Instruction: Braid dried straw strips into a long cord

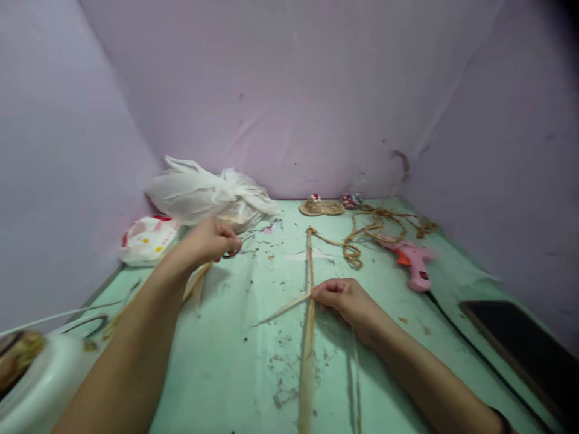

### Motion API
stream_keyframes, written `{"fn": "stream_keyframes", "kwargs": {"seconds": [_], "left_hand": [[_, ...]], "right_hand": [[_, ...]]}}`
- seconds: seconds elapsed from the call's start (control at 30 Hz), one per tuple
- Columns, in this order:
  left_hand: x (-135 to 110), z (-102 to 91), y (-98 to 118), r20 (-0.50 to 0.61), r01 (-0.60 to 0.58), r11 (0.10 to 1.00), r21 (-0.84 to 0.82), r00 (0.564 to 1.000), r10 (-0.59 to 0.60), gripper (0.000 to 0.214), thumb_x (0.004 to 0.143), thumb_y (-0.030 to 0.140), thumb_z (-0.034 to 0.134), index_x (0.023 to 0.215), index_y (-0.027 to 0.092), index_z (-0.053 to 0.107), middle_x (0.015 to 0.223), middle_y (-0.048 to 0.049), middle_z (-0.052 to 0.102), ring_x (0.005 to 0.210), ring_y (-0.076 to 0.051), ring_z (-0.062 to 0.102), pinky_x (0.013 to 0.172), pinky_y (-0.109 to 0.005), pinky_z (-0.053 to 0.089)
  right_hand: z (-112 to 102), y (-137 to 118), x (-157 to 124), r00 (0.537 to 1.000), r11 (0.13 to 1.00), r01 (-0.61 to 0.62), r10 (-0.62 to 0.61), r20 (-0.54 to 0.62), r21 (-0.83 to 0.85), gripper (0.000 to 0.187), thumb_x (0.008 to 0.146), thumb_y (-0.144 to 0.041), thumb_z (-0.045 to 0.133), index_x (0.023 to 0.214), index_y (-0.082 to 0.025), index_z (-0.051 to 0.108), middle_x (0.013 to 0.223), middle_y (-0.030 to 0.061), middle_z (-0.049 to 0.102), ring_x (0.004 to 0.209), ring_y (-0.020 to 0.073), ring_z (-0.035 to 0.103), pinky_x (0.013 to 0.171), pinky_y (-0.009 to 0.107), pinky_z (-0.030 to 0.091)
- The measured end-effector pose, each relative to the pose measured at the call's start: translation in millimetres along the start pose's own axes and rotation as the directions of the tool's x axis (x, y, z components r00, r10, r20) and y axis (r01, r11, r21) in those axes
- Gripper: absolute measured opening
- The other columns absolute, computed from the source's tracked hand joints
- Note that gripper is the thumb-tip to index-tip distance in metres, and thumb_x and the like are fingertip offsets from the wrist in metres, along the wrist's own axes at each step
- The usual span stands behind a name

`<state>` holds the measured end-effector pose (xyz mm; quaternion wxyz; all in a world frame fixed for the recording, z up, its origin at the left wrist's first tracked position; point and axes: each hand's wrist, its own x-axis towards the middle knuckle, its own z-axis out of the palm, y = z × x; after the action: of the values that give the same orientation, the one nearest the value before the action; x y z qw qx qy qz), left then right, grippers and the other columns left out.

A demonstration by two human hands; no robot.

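Observation:
My right hand [341,301] pinches a thin straw braid [310,265] at the point where its loose strands part. One pale flat strand [307,361] runs down toward me, another [280,310] sticks out to the left, and a thin one hangs below my wrist. At its far end the braid joins a coiled length of straw cord [375,229]. My left hand [217,241] is closed on what looks like small scissors [246,239], with a thin blade pointing right; they are blurred and mostly hidden. Loose straw strips [196,283] lie under my left wrist.
At the back are a white plastic bag [199,193], a woven straw sole [321,208] and small red-white beads. A tissue pack [149,241] lies left. On the right are a pink glue gun [416,262] with its cord and a dark phone-like slab [520,349]. A white container [49,380] stands front left.

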<state>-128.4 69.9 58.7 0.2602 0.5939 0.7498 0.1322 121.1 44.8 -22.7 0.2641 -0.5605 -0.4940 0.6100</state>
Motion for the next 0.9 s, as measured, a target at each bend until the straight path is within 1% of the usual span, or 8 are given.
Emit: {"fn": "stream_keyframes", "kwargs": {"seconds": [0.03,0.1,0.17,0.2,0.4,0.7,0.8,0.9], "left_hand": [[0,-11.8,-8,-0.151,0.072,0.996,0.060,0.986,-0.062,0.024,0.061,0.035,0.054,0.067,0.014,0.063,0.057,-0.0020,0.058,0.047,-0.010,0.046,0.046,-0.021,0.033],[1,-30.4,-24,-0.397,0.201,0.967,0.155,0.909,-0.125,0.021,0.060,0.027,0.053,0.074,0.015,0.064,0.064,-0.0022,0.060,0.057,-0.014,0.051,0.050,-0.022,0.035],[2,-40.1,-38,-0.513,0.272,0.936,0.223,0.849,-0.124,0.031,0.057,0.019,0.052,0.086,0.020,0.063,0.075,-0.0015,0.062,0.066,-0.016,0.054,0.054,-0.022,0.036],[4,-41.7,-43,-0.519,0.291,0.923,0.253,0.846,-0.124,0.033,0.056,0.017,0.051,0.087,0.021,0.063,0.078,-0.0011,0.063,0.068,-0.017,0.055,0.056,-0.023,0.037],[15,-26.6,-51,-0.207,0.293,0.874,0.387,0.952,-0.227,0.012,0.054,0.024,0.055,0.064,0.018,0.060,0.066,-0.0037,0.061,0.064,-0.018,0.056,0.056,-0.025,0.037],[32,-5.5,-65,0.000,0.292,0.832,0.471,0.943,-0.332,0.017,0.045,0.030,0.061,0.054,0.017,0.054,0.056,-0.0036,0.058,0.054,-0.018,0.054,0.052,-0.026,0.038],[30,-4.3,-67,0.073,0.214,0.908,0.361,0.964,-0.256,0.009,0.044,0.019,0.057,0.046,0.017,0.048,0.044,-0.0012,0.049,0.046,-0.015,0.048,0.046,-0.025,0.034],[23,-11.0,-67,0.248,0.084,0.996,0.017,0.965,-0.085,0.008,0.051,0.023,0.054,0.048,0.017,0.050,0.044,0.0014,0.046,0.045,-0.011,0.045,0.045,-0.022,0.034]], "right_hand": [[0,1,0,1.000,1.000,-0.004,0.004,0.004,-0.004,0.014,0.057,-0.026,0.058,0.056,-0.012,0.056,0.043,-0.0057,0.042,0.035,0.0019,0.023,0.038,0.021,0.013],[0,3,2,1.000,1.000,-0.017,0.018,0.011,-0.002,0.017,0.056,-0.029,0.060,0.055,-0.013,0.054,0.041,-0.0063,0.039,0.036,0.0022,0.022,0.039,0.021,0.013],[0,5,4,0.999,0.999,-0.034,0.034,0.028,0.007,0.019,0.056,-0.031,0.060,0.056,-0.013,0.054,0.041,-0.0063,0.037,0.037,0.0027,0.023,0.039,0.021,0.013],[0,6,4,0.998,0.999,-0.043,0.043,0.037,0.007,0.020,0.056,-0.032,0.061,0.056,-0.013,0.054,0.041,-0.0063,0.037,0.037,0.0028,0.023,0.039,0.021,0.012],[0,4,4,0.998,0.999,-0.052,0.052,0.023,-0.016,0.021,0.055,-0.033,0.061,0.058,-0.013,0.055,0.042,-0.0065,0.036,0.037,0.0027,0.021,0.039,0.021,0.009],[-1,6,6,0.999,0.998,-0.036,0.038,0.037,-0.058,0.021,0.056,-0.034,0.060,0.056,-0.014,0.054,0.041,-0.0066,0.036,0.036,0.0029,0.019,0.038,0.022,0.011],[-2,8,6,0.999,0.999,-0.029,0.031,0.041,-0.040,0.020,0.057,-0.033,0.060,0.056,-0.014,0.054,0.042,-0.0061,0.038,0.036,0.0032,0.021,0.038,0.022,0.013],[-1,6,6,0.999,0.999,-0.014,0.015,0.030,-0.032,0.020,0.057,-0.033,0.060,0.056,-0.014,0.056,0.043,-0.0055,0.040,0.037,0.0034,0.021,0.038,0.022,0.013]]}}
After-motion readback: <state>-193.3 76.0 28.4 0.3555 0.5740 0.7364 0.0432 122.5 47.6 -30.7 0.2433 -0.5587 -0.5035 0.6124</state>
